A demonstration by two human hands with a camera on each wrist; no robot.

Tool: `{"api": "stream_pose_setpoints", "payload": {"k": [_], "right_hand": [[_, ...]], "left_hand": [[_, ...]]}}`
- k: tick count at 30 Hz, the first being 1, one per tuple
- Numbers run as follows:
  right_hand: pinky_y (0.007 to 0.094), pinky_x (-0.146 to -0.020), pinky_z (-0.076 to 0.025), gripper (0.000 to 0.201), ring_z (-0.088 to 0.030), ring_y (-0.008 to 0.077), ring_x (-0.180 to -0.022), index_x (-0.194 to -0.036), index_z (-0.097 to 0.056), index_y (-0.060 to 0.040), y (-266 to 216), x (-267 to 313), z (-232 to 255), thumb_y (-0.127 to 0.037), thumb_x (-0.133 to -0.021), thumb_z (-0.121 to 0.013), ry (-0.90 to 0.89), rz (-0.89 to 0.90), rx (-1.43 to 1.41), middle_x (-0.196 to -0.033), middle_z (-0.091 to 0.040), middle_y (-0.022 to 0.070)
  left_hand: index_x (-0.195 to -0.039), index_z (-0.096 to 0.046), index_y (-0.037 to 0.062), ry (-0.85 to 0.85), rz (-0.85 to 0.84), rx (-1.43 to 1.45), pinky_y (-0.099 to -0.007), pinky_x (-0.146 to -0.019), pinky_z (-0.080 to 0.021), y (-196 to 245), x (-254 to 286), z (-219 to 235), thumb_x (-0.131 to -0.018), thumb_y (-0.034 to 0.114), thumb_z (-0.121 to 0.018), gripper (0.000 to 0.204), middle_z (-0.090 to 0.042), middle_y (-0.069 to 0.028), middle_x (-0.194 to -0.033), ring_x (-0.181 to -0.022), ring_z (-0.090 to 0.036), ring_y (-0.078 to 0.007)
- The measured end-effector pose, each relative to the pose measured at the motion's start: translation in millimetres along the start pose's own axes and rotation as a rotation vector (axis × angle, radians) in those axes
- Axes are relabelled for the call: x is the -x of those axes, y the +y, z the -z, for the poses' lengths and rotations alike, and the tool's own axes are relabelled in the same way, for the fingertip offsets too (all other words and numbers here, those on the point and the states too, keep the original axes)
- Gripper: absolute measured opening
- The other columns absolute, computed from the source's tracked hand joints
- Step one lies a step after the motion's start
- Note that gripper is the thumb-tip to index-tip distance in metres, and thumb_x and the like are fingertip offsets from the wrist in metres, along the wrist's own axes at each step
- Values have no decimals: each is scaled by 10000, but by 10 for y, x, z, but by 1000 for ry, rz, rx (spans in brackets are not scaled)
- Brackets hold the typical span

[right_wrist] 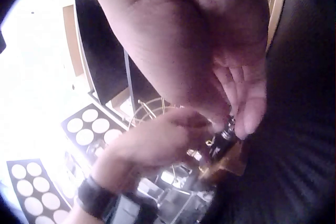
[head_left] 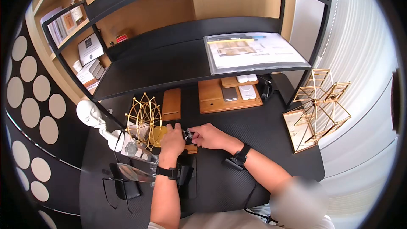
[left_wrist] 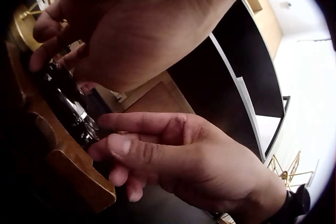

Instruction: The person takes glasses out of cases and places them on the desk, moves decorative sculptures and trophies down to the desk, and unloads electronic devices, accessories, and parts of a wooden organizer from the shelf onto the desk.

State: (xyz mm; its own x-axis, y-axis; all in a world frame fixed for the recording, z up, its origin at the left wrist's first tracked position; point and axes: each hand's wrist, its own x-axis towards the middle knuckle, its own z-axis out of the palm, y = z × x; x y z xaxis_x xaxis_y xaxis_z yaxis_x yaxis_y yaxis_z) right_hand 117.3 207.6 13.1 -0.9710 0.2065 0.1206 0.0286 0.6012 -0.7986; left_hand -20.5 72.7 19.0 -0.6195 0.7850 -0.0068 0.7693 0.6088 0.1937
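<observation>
Centrally, a dark, silver-trimmed object is sitting between two hands over the worktop. The right hand is pinching its right end, thumb and fingertips narrowly spaced; the left hand is covering its left end, though one cannot tell whether those fingers are gripping. The head view is hiding most of the object, while the left wrist view is revealing its glossy length and a wavy-edged wooden piece running alongside. Only the head view is showing whole the gold wheel ornament standing just left of the left hand, and papers lying on the far shelf.
</observation>
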Motion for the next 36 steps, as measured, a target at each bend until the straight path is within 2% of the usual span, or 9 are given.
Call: {"api": "stream_pose_setpoints", "payload": {"k": [4,7,8,13,16,20,26,31,36], "right_hand": [[342,-789,-601,405,-755,234,-824,-1340,-632,27,49,73,442,-87,-956,-695,204,-24,15,-992,-762,170],[481,-1013,-509,388,-630,423,-1140,-1220,-650,26,375,97,968,13,-832,-670,636,103,499,-1187,-681,254],[490,-972,-524,489,-642,445,-1024,-1225,-659,60,586,75,1165,31,-737,-684,701,44,712,-1107,-691,257],[440,-1061,-463,538,-600,340,-1218,-1318,-657,-53,820,103,1656,-42,-781,-694,548,-266,1147,-1251,-699,143],[430,-1049,-467,445,-618,328,-1201,-1256,-703,-70,859,101,1670,-22,-814,-674,649,-94,1169,-1195,-725,146],[445,-1031,-471,295,-644,355,-1103,-1156,-735,-46,530,201,1473,-38,-864,-699,679,88,779,-1061,-746,171],[390,-962,-547,452,-708,257,-1112,-1427,-586,-90,-293,393,935,-6,-984,-621,14,-19,-67,-1189,-729,158],[377,-794,-585,429,-759,340,-889,-1353,-604,-38,-701,326,655,-72,-943,-727,73,20,41,-955,-763,167],[369,-734,-586,286,-761,312,-835,-1183,-687,0,-789,239,548,-86,-919,-756,175,-52,116,-902,-753,182]], "left_hand": [[-1394,-539,11,77,19,-30,-525,-891,-586,170,184,253,-892,40,-627,511,-517,-337,-1451,-1085,-683,-479],[-1329,-575,-2,213,-143,12,-487,-874,-583,354,444,500,-890,5,-650,446,-600,-241,-1280,-1077,-671,-424],[-1305,-590,3,281,-264,57,-476,-871,-577,388,495,529,-902,10,-654,408,-614,-206,-1218,-1073,-666,-403],[-1264,-632,38,114,-521,797,-294,-675,-519,542,655,442,-962,8,-662,305,-633,-104,-1117,-865,-657,-190],[-1276,-632,35,48,-551,884,-229,-651,-478,545,628,287,-965,17,-678,315,-654,-68,-1121,-882,-638,-113],[-1410,-528,26,-46,-470,1136,-235,-743,-517,489,546,102,-999,13,-657,431,-624,-79,-1228,-997,-633,-119],[-1580,-303,25,-148,-251,1577,-363,-943,-598,495,541,134,-1028,3,-607,631,-478,-168,-1462,-1157,-631,-205],[-1401,-502,-62,-134,-236,1631,-312,-936,-617,304,432,-44,-994,-43,-643,432,-694,-142,-1133,-1038,-718,-208],[-1261,-524,-53,-39,-108,1702,-322,-962,-622,295,454,-25,-990,-95,-608,286,-664,-155,-1193,-1095,-695,-200]]}}
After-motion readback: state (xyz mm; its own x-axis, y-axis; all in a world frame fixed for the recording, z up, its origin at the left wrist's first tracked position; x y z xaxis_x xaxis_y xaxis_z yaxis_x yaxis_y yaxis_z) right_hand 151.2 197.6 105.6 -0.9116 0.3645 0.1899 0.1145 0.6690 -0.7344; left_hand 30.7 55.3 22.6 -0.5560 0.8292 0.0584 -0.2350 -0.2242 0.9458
